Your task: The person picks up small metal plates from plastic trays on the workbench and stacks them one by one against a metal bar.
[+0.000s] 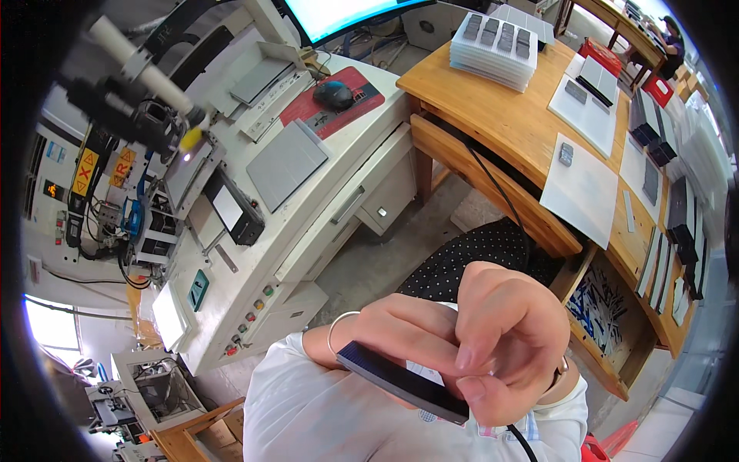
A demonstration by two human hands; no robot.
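Close in front of my body, my left hand (400, 327) is closed on a long black bar (400, 383) with a finely ridged end. The bar slants down to the right below my fingers. My right hand (514, 331) is curled beside the bar's right end, its thumb and fingertip pinched together next to my left fingers. Whatever the pinch holds, if anything, is too small to make out. A thin black cord (522, 443) runs down below my right hand.
At left stands a white machine bench (308, 223) with a scope-like tube (142, 61), a grey plate (286, 165) and a mouse (333, 95). The wooden table (493, 108) at right carries white sheets (581, 196), dark blocks (681, 208) and stacked trays (493, 65). An open drawer (627, 362) holds small blue-and-silver pieces.
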